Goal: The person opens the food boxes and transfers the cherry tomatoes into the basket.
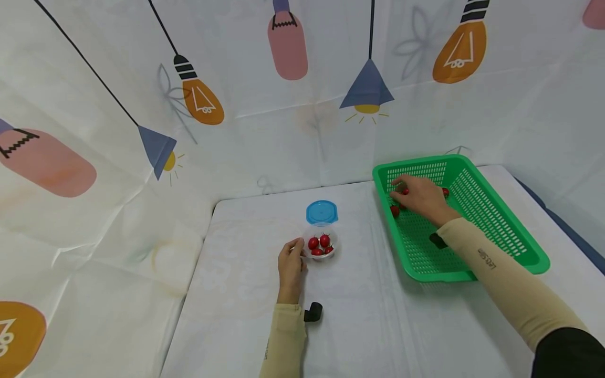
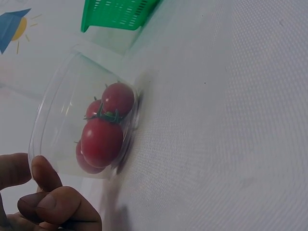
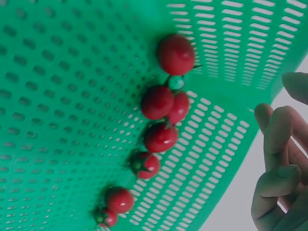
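My left hand pinches the rim of a clear plastic tub between thumb and finger. Inside it lie several cherry tomatoes with green stems. The tub stands on the white-covered table, slightly tilted in the left wrist view. A blue lid lies just behind it. Over the left part of a green basket is my right hand, its fingers loosely bent and apart from the thumb. Several more cherry tomatoes lie in a row along the basket's edge; the right wrist view shows none in the hand.
The basket has slotted walls and stands at the table's right side, near its back edge. A white sheet printed with lamps and bulbs hangs behind and to the left. Black wrist devices are worn on both arms.
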`<state>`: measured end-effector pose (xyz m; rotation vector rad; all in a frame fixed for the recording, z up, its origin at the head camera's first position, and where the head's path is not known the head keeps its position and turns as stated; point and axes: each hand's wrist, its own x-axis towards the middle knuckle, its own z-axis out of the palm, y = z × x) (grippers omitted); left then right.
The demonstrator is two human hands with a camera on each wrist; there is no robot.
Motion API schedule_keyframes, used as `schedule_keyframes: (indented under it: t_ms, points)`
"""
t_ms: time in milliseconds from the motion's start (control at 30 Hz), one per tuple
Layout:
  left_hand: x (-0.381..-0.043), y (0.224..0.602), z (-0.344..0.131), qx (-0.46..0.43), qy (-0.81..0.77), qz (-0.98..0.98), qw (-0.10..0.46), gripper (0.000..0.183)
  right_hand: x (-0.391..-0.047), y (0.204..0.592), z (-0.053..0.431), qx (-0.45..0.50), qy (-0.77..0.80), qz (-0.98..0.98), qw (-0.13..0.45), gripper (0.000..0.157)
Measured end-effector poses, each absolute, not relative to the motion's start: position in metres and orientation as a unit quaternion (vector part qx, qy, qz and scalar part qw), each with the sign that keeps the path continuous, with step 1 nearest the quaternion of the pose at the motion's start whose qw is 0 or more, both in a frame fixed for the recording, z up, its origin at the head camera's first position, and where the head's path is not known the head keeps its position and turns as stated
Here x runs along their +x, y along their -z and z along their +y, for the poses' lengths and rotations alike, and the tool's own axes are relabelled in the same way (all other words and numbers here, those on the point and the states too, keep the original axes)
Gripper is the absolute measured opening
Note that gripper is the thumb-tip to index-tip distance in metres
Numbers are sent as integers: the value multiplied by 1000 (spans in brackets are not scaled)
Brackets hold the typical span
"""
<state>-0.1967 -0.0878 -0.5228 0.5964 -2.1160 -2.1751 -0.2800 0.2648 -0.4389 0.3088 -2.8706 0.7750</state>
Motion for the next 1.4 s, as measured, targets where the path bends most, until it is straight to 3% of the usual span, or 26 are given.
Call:
schedule_keyframes:
  t_ms: [300, 667, 1400]
  points:
    - [-197, 522, -88, 187, 707, -682, 22, 43, -273, 427, 249, 110, -272, -953, 75, 38]
    - [-196, 521, -88, 179, 698, -693, 27, 33, -263, 416, 232, 123, -289, -945, 88, 37]
    - [-196, 520, -89, 184, 694, -696, 24, 33, -241, 398, 189, 144, -313, -933, 100, 36]
